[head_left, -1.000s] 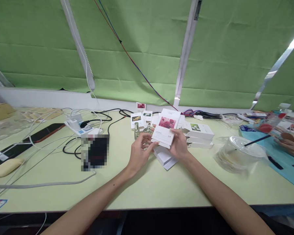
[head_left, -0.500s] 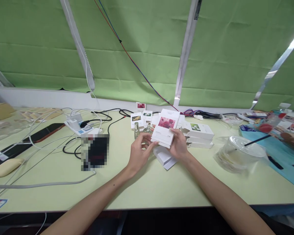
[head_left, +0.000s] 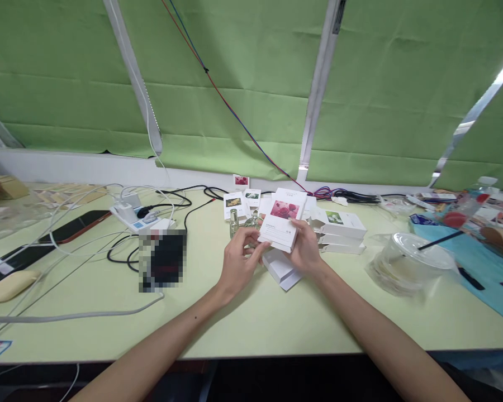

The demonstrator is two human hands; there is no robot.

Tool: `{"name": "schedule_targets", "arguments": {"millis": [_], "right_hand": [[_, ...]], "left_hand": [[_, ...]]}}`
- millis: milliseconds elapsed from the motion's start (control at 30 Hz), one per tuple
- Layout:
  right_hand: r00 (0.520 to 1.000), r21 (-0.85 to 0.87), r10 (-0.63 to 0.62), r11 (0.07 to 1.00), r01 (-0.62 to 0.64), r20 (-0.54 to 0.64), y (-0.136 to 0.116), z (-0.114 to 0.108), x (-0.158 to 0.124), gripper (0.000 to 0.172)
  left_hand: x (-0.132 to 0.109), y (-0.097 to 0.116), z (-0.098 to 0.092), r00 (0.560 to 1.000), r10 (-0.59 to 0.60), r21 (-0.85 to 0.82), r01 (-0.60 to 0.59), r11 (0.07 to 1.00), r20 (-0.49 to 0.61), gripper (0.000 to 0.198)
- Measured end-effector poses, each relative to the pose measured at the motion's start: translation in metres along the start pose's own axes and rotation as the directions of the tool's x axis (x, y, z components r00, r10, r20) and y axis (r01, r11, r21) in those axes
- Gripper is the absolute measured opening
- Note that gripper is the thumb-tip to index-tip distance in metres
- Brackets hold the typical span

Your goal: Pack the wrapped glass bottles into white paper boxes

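My right hand (head_left: 305, 245) grips the right side of a white carton (head_left: 284, 220) with a pink rose picture, held tilted above the table. My left hand (head_left: 240, 254) is closed at the carton's lower left corner, thumb on the bottom end flap; its curled fingers are partly hidden. Beneath the carton lies another white box (head_left: 283, 268), plain on the side that shows. Just beyond my left hand stands a small glass bottle (head_left: 233, 222), with more glass partly hidden by the fingers. White cartons (head_left: 343, 223) are stacked to the right of my right hand.
Flower-picture cartons (head_left: 235, 205) stand behind the bottles. A power strip (head_left: 140, 220) with tangled cables and a blurred-out dark object (head_left: 165, 259) lie left. On the right are a lidded clear plastic cup (head_left: 419, 251) with a black straw and a blue sheet (head_left: 465, 257).
The carton has tipped slightly in my hands, its top edge a little lower. Both hands keep nearly the same place. A tan shape at the far right edge has shifted.
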State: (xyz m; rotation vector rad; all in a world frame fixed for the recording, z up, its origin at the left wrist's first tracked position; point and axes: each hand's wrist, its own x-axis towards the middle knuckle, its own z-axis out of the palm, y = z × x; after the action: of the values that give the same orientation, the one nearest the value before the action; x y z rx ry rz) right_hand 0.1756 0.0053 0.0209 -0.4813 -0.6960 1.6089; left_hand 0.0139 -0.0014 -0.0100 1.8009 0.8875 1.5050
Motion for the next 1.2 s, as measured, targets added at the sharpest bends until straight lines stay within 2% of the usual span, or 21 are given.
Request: {"name": "schedule_targets", "arguments": {"millis": [133,367,833,1067,1200], "right_hand": [[1.0,-0.005,0.002,1.0,-0.002,0.012,0.0001,-0.0012,0.0004,0.031],[0.998,-0.013,-0.035,0.999,0.034,-0.06,0.0003,-0.0024,0.0004,0.027],[1.0,-0.018,0.026,0.999,-0.026,0.002,0.0003,-0.0019,-0.0012,0.031],[0.999,0.022,0.025,0.999,-0.024,-0.027,0.0006,-0.0049,-0.0003,0.019],[0.999,0.026,0.039,0.999,-0.038,-0.029,-0.0007,-0.004,-0.0007,0.021]], "left_hand": [[0.0005,-0.0006,0.0001,1.0,0.013,-0.029,-0.012,1.0,0.021,0.025],[0.0002,-0.003,-0.0008,0.998,0.055,-0.001,-0.055,0.998,0.025,0.035],[0.0017,-0.0022,-0.0018,0.999,0.049,0.054,-0.049,0.997,0.007,0.038],[0.0029,-0.0021,-0.0009,0.999,-0.039,-0.022,0.04,0.999,0.028,0.039],[0.005,-0.0036,0.0004,0.993,-0.114,-0.115,0.118,0.986,0.045,0.044]]}}
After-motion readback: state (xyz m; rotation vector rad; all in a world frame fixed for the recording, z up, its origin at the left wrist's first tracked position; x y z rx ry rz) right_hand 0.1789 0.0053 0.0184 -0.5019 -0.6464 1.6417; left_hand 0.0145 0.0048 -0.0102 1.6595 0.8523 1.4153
